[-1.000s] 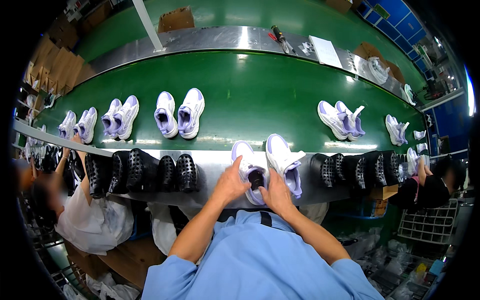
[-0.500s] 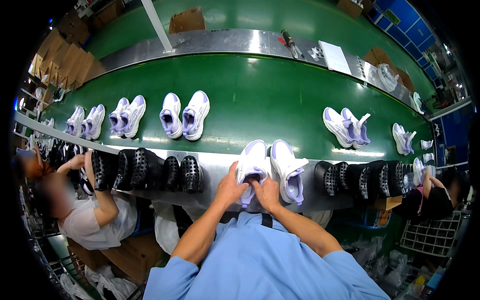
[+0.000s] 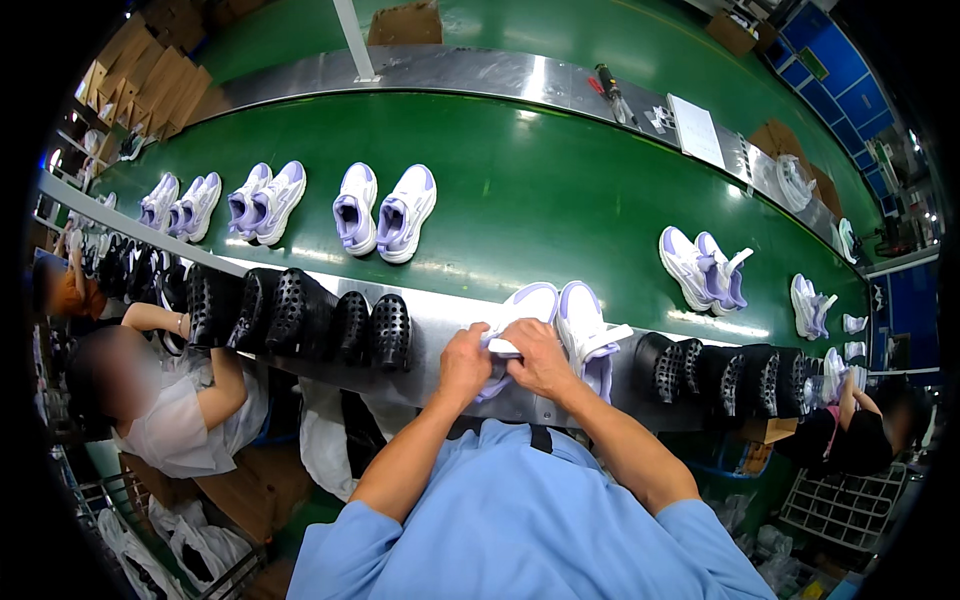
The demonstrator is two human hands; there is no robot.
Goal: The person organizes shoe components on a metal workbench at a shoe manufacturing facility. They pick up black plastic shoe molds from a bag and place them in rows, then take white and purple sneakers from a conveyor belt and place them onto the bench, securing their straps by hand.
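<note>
A white and lilac sneaker point(image 3: 530, 300) sits in front of me on the metal ledge, toe pointing away. My left hand point(image 3: 465, 364) is closed on its left side by the opening. Across the top, my right hand point(image 3: 538, 358) is closed, with the white strap point(image 3: 503, 347) at its fingers. Both hands hide most of the shoe's opening and heel. Close by on the right stands the matching sneaker point(image 3: 583, 318), untouched, with its white strap sticking out to the right.
Pairs of similar sneakers point(image 3: 405, 215) stand on the green belt, with more pairs point(image 3: 690, 270) at right. Black perforated shoe-shaped forms point(image 3: 390, 330) line the ledge on both sides. One person point(image 3: 190, 400) works at left, another point(image 3: 850, 420) at right. Tools point(image 3: 612, 95) lie on the far ledge.
My right hand has come out of the shoe's opening and now lies over its top at the strap. My left hand stays at the shoe's side. The whole view has shifted slightly.
</note>
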